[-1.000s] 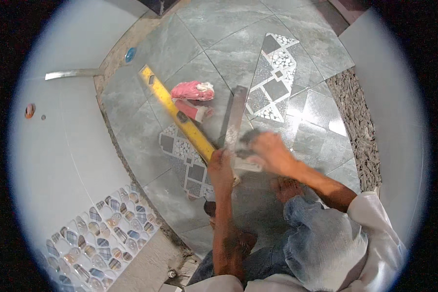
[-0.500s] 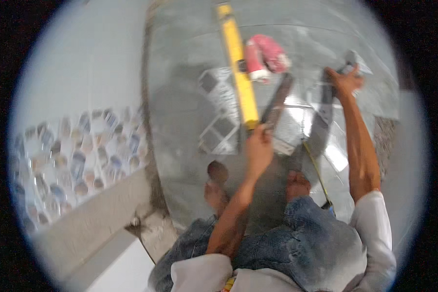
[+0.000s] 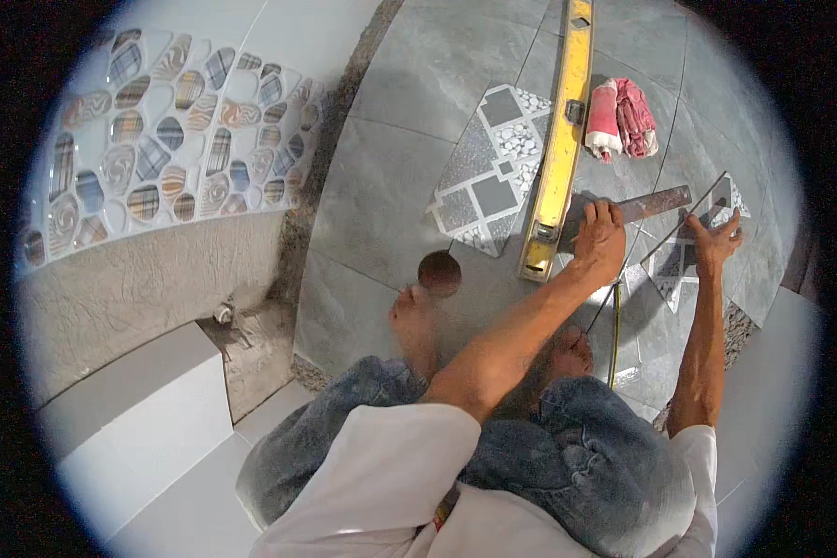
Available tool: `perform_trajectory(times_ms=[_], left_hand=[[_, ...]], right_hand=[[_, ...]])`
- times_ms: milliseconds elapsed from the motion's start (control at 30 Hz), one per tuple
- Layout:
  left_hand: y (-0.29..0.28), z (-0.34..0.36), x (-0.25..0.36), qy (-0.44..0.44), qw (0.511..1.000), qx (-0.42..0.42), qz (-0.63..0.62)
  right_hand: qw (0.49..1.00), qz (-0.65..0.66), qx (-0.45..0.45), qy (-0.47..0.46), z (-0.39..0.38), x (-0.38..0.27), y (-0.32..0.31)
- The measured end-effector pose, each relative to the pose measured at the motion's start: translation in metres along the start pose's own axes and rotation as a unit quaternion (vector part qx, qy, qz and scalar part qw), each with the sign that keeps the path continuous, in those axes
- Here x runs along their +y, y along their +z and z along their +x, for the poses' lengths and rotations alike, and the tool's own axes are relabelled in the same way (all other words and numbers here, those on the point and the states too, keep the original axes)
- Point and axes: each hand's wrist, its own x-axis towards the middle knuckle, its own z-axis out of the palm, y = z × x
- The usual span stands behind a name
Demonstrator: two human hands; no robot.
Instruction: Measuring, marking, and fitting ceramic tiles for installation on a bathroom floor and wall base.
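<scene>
My left hand (image 3: 597,237) grips a dark steel straightedge (image 3: 660,202), perhaps a square, lying tilted across the tiles just right of the yellow spirit level (image 3: 560,158). My right hand (image 3: 715,234), thumb and fingers spread around an edge, holds a triangular piece of patterned tile (image 3: 727,192), mottled white and grey, over the floor at right. An extended yellow tape measure (image 3: 617,335) runs down between my hands; its case is hidden. A patterned tile strip (image 3: 488,186) with dark squares lies left of the level.
Pink bundled rags or gloves (image 3: 620,119) lie right of the level. A dark round opening or disc (image 3: 439,274) is by my left foot. Grey floor tiles (image 3: 391,177) meet rough mortar edges. At left are a pebble-patterned wall strip (image 3: 158,149), a pipe fitting (image 3: 221,312) and a white step (image 3: 139,409).
The view has swung, so the floor items appear further up and right. My right hand moved outward to the right onto the tile piece; my left hand shifted rightward along with the straightedge.
</scene>
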Motion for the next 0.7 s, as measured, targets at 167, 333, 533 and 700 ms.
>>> perform_trajectory(times_ms=[167, 333, 533, 700], left_hand=[[-0.01, -0.005, -0.004, 0.073, 0.995, 0.026, 0.068], [-0.055, -0.02, -0.032, 0.078, 0.994, 0.041, -0.062], [-0.127, -0.046, -0.15, -0.196, 0.971, 0.135, 0.009], [-0.126, -0.085, -0.15, -0.276, 0.959, 0.035, 0.049]], right_hand=[[0.995, -0.028, 0.061, -0.078, -0.024, -0.013, -0.008], [0.983, -0.049, 0.012, -0.174, -0.112, -0.055, -0.039], [0.946, 0.147, -0.165, -0.237, -0.167, -0.144, -0.032], [0.929, 0.098, -0.294, -0.201, -0.136, -0.222, 0.036]])
